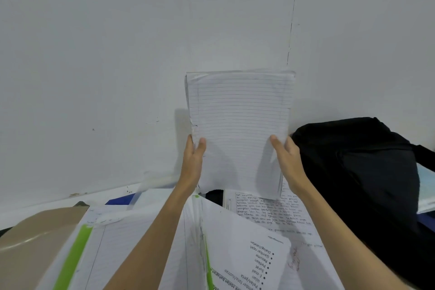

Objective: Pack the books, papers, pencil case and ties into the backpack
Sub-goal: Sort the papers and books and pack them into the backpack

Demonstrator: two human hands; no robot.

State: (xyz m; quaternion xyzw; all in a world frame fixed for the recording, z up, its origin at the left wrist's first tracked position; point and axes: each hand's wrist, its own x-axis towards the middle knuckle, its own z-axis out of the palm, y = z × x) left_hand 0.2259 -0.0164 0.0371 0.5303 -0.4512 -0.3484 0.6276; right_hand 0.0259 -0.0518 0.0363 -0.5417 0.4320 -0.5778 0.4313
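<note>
I hold a stack of lined papers [240, 125] upright in front of the white wall. My left hand [194, 160] grips its left edge with the thumb on the front sheet. My right hand [288, 162] grips its right edge the same way. The black backpack [360, 172] lies to the right of the stack, close to my right hand. Under my arms lie an open lined book with green strips [131, 238], a printed sheet with a bullet list [247, 249] and a handwritten page [270, 212].
A brown cardboard surface [35, 242] sits at the lower left. A dark blue item [120, 200] peeks out behind the open book near the wall. A light blue object [426, 188] shows at the right edge beside the backpack.
</note>
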